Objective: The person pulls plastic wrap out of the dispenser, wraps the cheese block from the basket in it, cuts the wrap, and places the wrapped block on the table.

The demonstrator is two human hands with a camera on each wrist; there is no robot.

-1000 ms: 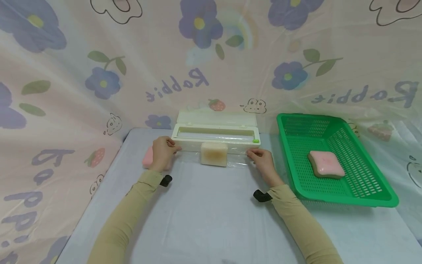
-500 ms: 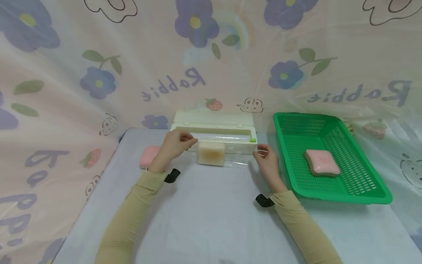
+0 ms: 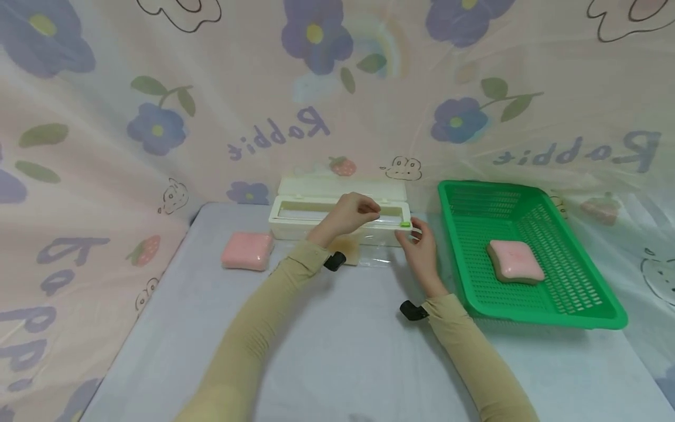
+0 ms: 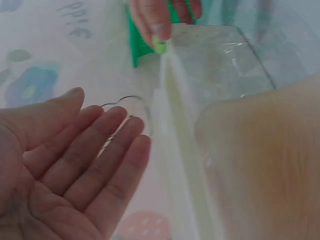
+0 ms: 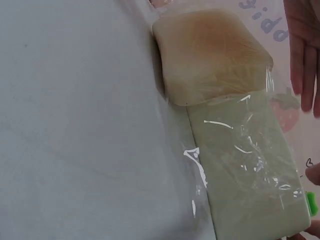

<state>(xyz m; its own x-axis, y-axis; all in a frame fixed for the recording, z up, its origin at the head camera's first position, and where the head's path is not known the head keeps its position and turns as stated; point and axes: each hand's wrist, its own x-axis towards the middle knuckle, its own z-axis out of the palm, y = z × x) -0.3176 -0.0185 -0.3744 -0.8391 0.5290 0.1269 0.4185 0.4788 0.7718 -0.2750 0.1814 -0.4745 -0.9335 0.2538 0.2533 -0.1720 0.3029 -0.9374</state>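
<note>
A white cling film dispenser box [image 3: 295, 229] stands at the back of the table with its lid up. Clear film [image 5: 245, 150] runs down over its front and over a cream block with a browned face [image 5: 210, 55], like a slice of bread. My left hand [image 3: 349, 215] hovers above the box, palm up in the left wrist view, fingers loosely extended and holding nothing. It partly hides the block in the head view. My right hand [image 3: 420, 249] grips the right end of the box, a fingertip at the green slider [image 4: 159, 45].
A pink square block [image 3: 248, 251] lies on the table left of the box. At the right stands a green plastic basket [image 3: 459, 264] holding another pink block with a brown side [image 3: 515, 261]. A printed curtain [image 3: 211, 117] hangs behind.
My left hand has moved right from the film's left edge, across the box, uncovering the pink block. My right hand briefly shifted off the film's right edge and now grips the box end.
</note>
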